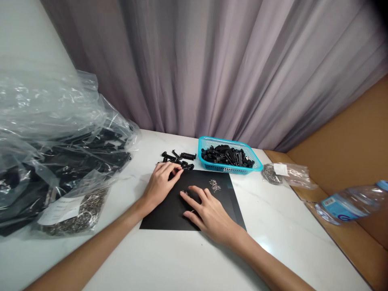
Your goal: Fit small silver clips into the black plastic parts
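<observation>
My left hand (163, 180) is at the far left edge of a black mat (163, 214), thumb and fingers pinched at the end of a black plastic part (188, 166); the fingers partly hide their grip. Several similar loose black parts (176, 158) lie just beyond it on the white table. Over the middle of the mat, my right hand (209, 212) has its fingers spread and holds nothing I can see. Close to its index fingertip lie a few tiny metal pieces (184, 192). A small pile of shiny metal pieces (215, 185) rests beyond its knuckles.
A blue plastic basket (257, 163) full of black parts stands at the back. Large clear bags (60, 109) with black pieces fill the left side, a bag of metal pieces (91, 206) before them. At right are a smaller bag (295, 176) and a water bottle (342, 206).
</observation>
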{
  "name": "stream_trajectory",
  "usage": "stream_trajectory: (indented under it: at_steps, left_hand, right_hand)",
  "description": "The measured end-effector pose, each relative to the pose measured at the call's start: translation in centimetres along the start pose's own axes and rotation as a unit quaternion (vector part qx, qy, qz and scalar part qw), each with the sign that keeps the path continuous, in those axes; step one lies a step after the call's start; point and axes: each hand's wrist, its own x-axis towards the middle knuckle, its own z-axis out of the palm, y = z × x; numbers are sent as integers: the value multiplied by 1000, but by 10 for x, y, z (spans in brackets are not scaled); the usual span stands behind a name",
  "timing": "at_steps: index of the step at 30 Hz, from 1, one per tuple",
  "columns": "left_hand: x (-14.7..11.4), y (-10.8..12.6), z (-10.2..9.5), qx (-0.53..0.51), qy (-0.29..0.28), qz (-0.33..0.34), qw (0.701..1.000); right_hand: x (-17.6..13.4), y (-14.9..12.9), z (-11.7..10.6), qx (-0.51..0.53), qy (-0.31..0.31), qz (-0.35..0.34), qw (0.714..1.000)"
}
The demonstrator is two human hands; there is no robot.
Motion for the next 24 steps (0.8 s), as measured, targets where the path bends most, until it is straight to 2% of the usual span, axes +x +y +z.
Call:
stream_trajectory:
  at_steps: [6, 14, 21, 24]
  left_hand:
    - [0, 0, 1, -4, -8, 4, 1000]
    - [1, 4, 0, -3, 4, 6, 1000]
    - [0, 2, 2, -1, -8, 10, 1000]
    - [1, 2, 1, -7, -18, 10, 1000]
  right_hand:
    - [0, -2, 3, -4, -16, -17, 1000]
    - [-7, 0, 4, 87, 60, 21, 994]
    - [-5, -2, -4, 30, -14, -1, 999]
    - [-7, -2, -3, 48, 6, -10, 999]
